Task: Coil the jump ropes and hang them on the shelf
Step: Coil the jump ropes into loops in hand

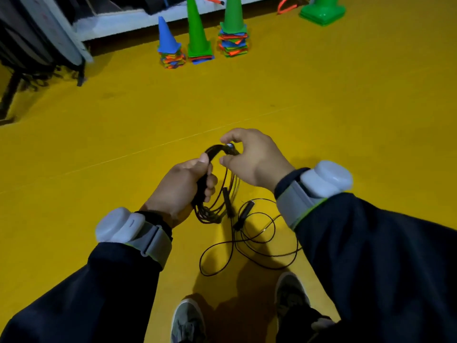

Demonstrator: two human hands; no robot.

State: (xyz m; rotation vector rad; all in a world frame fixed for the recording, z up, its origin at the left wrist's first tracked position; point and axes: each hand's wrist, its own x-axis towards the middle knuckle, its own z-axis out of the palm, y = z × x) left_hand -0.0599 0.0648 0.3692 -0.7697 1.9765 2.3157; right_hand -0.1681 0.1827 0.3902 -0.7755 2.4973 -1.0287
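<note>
2 grey shoes (188, 320) stand at the bottom edge on the yellow floor (99, 149). Just ahead of them a loose jump rope (249, 243) sprawls in loops on the floor, 1 black handle (244, 215) lying among them. Above it, the left hand (180, 189) is clenched around a coiled jump rope (217, 194), while the right hand (254, 159) pinches the coil's top between thumb and fingers. Far ahead, a blue cone (167, 35) and 2 green cones (196, 28) top stacks of coloured markers beside a white shelf base (118, 21).
</note>
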